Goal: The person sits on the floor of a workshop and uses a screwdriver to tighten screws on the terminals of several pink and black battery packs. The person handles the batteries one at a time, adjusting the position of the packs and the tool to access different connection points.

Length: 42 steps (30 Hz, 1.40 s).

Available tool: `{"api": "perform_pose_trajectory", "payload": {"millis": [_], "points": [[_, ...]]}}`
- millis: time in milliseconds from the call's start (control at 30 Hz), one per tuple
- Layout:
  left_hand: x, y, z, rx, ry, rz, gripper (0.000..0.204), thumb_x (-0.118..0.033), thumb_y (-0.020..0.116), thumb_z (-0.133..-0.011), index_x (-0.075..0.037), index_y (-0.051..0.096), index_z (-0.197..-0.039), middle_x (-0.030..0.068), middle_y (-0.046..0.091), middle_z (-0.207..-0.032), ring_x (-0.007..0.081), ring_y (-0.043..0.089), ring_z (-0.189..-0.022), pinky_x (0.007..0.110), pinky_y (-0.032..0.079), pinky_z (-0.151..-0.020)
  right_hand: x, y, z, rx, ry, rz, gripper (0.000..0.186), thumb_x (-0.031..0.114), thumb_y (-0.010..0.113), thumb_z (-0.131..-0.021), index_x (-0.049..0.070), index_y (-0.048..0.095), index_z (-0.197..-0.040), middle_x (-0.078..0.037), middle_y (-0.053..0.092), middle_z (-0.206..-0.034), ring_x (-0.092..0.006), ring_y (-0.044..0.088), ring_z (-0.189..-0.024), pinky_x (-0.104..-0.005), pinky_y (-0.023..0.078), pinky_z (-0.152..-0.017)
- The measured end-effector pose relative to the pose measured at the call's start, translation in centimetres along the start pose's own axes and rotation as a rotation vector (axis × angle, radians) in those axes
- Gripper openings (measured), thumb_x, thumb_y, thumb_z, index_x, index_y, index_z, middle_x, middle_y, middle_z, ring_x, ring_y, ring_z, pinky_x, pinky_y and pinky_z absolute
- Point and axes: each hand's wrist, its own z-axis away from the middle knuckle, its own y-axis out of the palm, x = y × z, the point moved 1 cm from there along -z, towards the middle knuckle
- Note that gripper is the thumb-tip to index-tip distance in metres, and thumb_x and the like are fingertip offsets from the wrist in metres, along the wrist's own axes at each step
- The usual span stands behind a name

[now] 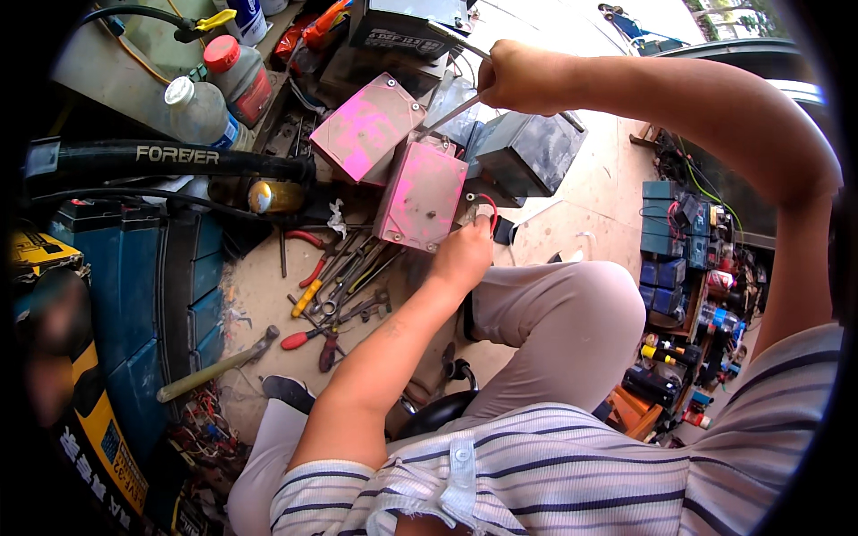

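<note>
Two grey, box-shaped batteries with patchy pink tops lie close together on the floor ahead of me, a far one (366, 125) and a nearer one (422, 192). My left hand (463, 255) is closed beside the nearer battery's right corner, its fingers on a short red wire (490, 202). Raised above the far side, my right hand (527, 79) is wrapped round a thin metal tool (454, 116). That tool's shaft slants down to the gap between the two batteries; its handle is hidden in my fist.
Dark batteries stand right (527, 152) and behind (407, 25). Loose wrenches, pliers and screwdrivers (335, 286) cover the floor nearer me, beside a hammer (219, 364). Blue-green batteries (116, 277), a black bar (170, 165) and bottles (237, 79) crowd the left. Shelved goods (666, 295) line the right.
</note>
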Motion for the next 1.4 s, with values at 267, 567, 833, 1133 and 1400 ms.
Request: {"api": "perform_pose_trajectory", "payload": {"millis": [267,567,833,1133,1400], "points": [[0.5,-0.1,1.0,0.075,0.129,-0.116,0.010,-0.008,0.052,-0.079,0.000,0.049,-0.085,0.0193,0.061,-0.073,0.0344,0.063,-0.068,0.043,0.052,-0.059,2.2,0.5,1.5,0.033,-0.586,0.803,0.015,0.013,0.061,-0.074,0.002,0.060,-0.085,-0.015,0.060,-0.066,-0.0328,0.061,-0.066,-0.0407,0.049,-0.059],[-3.0,-5.2,-2.3,-0.215,-0.494,1.491,0.033,-0.032,0.040,-0.096,-0.001,0.052,-0.093,0.0013,0.044,-0.059,0.0098,0.039,-0.044,0.025,0.029,-0.041,0.8,1.3,0.5,-0.228,-1.009,1.040,0.020,0.021,0.062,-0.067,0.006,0.056,-0.080,-0.001,0.054,-0.062,-0.0195,0.056,-0.067,-0.0310,0.044,-0.063],[-4.1,-7.6,-8.9,-0.128,-0.687,2.251,0.029,-0.036,0.046,-0.094,-0.011,0.045,-0.079,-0.0061,0.033,-0.057,0.0063,0.025,-0.042,0.022,0.017,-0.039,1.7,1.3,7.5,-0.385,-0.724,0.789,0.025,0.011,0.056,-0.070,0.009,0.062,-0.095,0.000,0.060,-0.086,-0.0189,0.052,-0.092,-0.0317,0.037,-0.088],[-4.4,-7.5,-9.7,-0.068,-0.650,2.326,0.018,-0.024,0.046,-0.095,-0.010,0.047,-0.083,-0.0059,0.036,-0.061,0.0050,0.028,-0.046,0.021,0.018,-0.040,-1.9,-1.6,4.8,-0.540,0.024,-0.707,0.060,0.010,0.053,-0.081,0.001,0.030,-0.136,-0.013,0.057,-0.115,-0.0088,0.046,-0.061,-0.0200,0.039,-0.055],[-3.5,-8.1,-10.8,-0.033,-0.681,2.372,0.015,-0.019,0.049,-0.092,-0.013,0.047,-0.079,-0.0058,0.038,-0.060,0.0055,0.029,-0.045,0.021,0.016,-0.038,4.9,1.0,9.4,0.305,-0.321,-0.069,0.028,0.014,0.049,-0.089,0.005,0.059,-0.113,-0.014,0.064,-0.102,-0.0242,0.060,-0.097,-0.0315,0.044,-0.087]]}}
